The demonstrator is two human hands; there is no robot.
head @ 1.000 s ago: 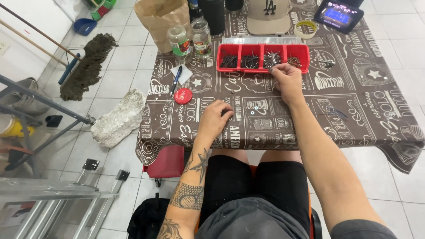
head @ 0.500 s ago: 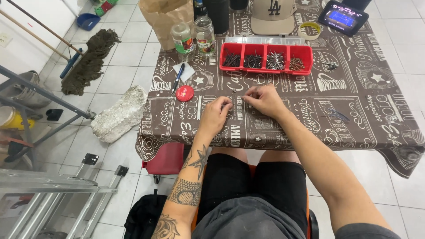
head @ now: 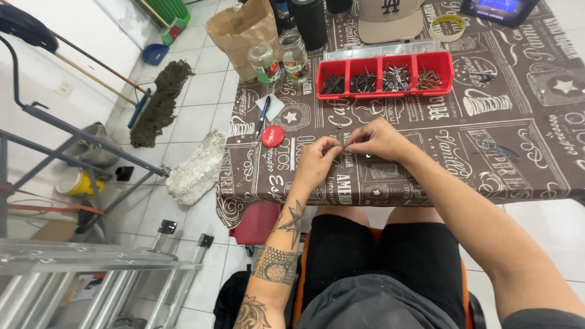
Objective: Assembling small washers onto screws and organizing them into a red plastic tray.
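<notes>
I sit at a table with a brown printed cloth [head: 487, 176]. My left hand [head: 317, 163] and my right hand [head: 382, 139] meet above the near middle of the table, fingertips pinched together on a small metal screw [head: 348, 146]. The piece is tiny, and I cannot make out its details. Beyond my hands lies a red tray [head: 442, 82] with several compartments that hold dark and silvery screws and nails. A clear lid [head: 381, 51] rests along its far side.
Left of my hands lie a red round lid [head: 272, 136] and a pen [head: 262, 116]. Two glass jars [head: 280, 60], a paper bag [head: 241, 30], a cap [head: 390, 18], a tape roll [head: 448, 25] and a tablet [head: 499, 9] stand at the back. A mop [head: 161, 100] and a ladder [head: 91, 262] are on the floor to the left.
My right hand has come back from the red tray to the near middle of the table. It now meets my left hand, and both pinch a small piece.
</notes>
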